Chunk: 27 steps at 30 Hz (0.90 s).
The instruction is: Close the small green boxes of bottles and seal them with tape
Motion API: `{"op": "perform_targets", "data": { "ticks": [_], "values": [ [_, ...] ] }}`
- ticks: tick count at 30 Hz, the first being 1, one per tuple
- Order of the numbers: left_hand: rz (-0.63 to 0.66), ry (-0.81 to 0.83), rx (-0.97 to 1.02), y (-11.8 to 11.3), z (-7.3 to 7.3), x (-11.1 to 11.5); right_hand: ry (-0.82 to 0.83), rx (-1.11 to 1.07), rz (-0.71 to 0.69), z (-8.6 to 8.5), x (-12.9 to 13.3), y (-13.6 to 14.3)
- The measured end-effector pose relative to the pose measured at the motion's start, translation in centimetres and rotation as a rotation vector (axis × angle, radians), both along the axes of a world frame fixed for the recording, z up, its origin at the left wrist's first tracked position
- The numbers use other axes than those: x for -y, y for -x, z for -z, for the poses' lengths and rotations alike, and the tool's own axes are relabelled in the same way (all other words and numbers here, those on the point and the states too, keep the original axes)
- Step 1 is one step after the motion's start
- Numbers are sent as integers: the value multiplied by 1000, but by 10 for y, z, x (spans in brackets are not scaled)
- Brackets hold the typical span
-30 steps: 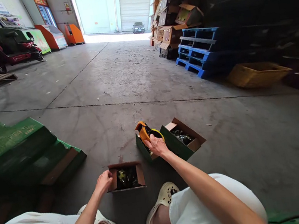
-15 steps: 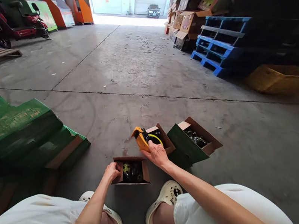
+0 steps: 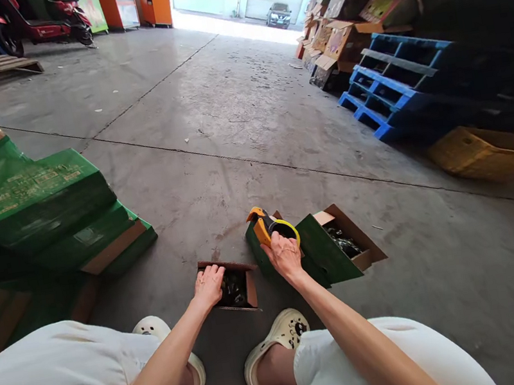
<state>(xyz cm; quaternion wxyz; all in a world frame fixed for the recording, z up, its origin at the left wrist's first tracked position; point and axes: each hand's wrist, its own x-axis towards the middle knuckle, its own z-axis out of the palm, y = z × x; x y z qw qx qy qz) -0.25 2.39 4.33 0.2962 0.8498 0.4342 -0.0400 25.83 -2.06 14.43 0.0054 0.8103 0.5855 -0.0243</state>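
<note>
Right hand [image 3: 285, 257] grips orange tape dispenser [image 3: 266, 228], held above green box [image 3: 262, 258] at 12 o'clock from the feet. Left hand [image 3: 209, 285] rests fingers curled on left edge of small open box [image 3: 238, 284], at 9 o'clock of the dispenser. Hands apart.

I saw bare concrete floor [image 3: 236, 124] open toward twelve o'clock, green cartons [image 3: 39, 207] blocking nine, blue pallets [image 3: 388, 93] crowding two.
</note>
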Motion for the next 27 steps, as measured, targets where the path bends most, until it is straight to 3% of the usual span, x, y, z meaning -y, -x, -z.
{"op": "perform_targets", "data": {
  "ticks": [3, 8, 10, 12, 14, 16, 19, 23, 24, 27],
  "values": [
    [107, -50, -55, 3, -1, 0, 47, 42, 66, 11, -1, -18],
    [91, -5, -15, 17, -1, -13, 106, 55, 90, 42, 7, -37],
    [32, 26, 31, 22, 0, -20, 99, 70, 113, 42, 6, -38],
    [-25, 44, 72, 25, 2, -25, 46, 114, 123, 31, 0, -34],
    [-62, 44, 105, 28, 6, -28, -27, 152, 62, 14, -8, -22],
    [-101, 29, 118, 31, 9, -31, -45, 124, -90, 0, -17, 1],
    [-168, 32, 144, 35, 13, -32, 79, -25, -304, -2, -19, 48],
    [-233, 79, 181, 38, 14, -33, 332, -275, -580, 26, -3, 103],
    [-247, 84, 186, 38, 13, -33, 357, -284, -566, 36, 2, 113],
    [-270, 91, 201, 37, 10, -34, 416, -267, -349, 62, 8, 134]
  ]
}}
